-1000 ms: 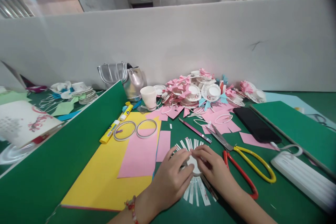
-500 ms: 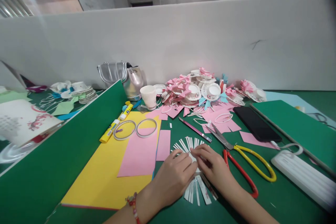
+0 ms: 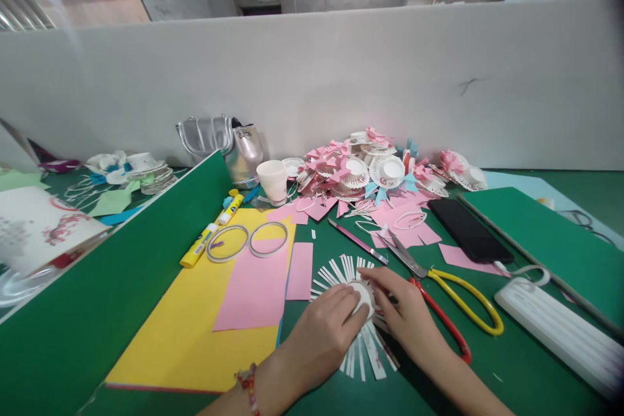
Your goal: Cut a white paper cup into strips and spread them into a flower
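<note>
A white paper cup cut into strips lies splayed on the green table, its strips fanned out round the round base. My left hand rests over the left side of it, fingers curled on the base and holding it down. From the right, my right hand reaches in, with thumb and fingers closed on the strips at the upper right edge of the base. Some strips are hidden under both hands. Scissors with one red and one yellow handle lie open beside my right hand. Above the cup is a pink craft knife.
Yellow sheets with pink paper and two tape rolls lie left, near glue sticks. Behind are a paper cup and piled paper hats. A phone and white power strip lie right.
My right hand has shifted a little from the middle of the cut cup to its upper right edge, uncovering more of the base. My left hand stays on the cup.
</note>
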### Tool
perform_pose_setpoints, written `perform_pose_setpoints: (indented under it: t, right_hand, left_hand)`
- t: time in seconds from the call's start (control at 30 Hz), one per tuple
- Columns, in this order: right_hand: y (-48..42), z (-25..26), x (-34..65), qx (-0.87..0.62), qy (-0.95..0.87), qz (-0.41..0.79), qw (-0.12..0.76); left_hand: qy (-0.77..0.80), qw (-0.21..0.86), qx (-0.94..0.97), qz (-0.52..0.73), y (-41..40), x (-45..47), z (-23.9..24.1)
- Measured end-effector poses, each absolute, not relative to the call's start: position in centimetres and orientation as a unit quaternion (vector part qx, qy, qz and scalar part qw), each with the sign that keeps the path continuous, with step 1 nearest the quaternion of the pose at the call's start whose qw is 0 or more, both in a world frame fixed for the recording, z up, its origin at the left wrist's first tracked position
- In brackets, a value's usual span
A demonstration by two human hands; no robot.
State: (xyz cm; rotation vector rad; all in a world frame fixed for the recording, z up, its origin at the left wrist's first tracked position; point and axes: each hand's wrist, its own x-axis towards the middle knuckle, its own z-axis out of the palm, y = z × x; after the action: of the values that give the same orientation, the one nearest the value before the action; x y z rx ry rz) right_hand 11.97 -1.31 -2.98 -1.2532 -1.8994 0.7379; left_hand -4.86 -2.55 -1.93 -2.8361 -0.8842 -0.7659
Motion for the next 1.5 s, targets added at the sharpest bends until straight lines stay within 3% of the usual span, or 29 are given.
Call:
perform_pose_setpoints:
  t: [0.37,0.87,1.5]
  right_hand:
    - [-0.8,-2.5,13.9,-0.502,-0.726,0.374,0.286]
    - [-1.7,-2.3,13.0,-0.513,-0.703,0.407,0.277]
    - [-2.5,-3.0,11.8,-0.599,-0.707,0.309,0.214]
  left_hand:
    - [-0.284,-0.006,-0.922,-0.263,-2.5,-4.9,-1.9]
    - [-0.292,-0.003,-0.914,-0.282,-2.6,-4.7,-2.1]
    - [-0.291,-0.021,-0.909,-0.297,-2.7,-4.8,-2.5]
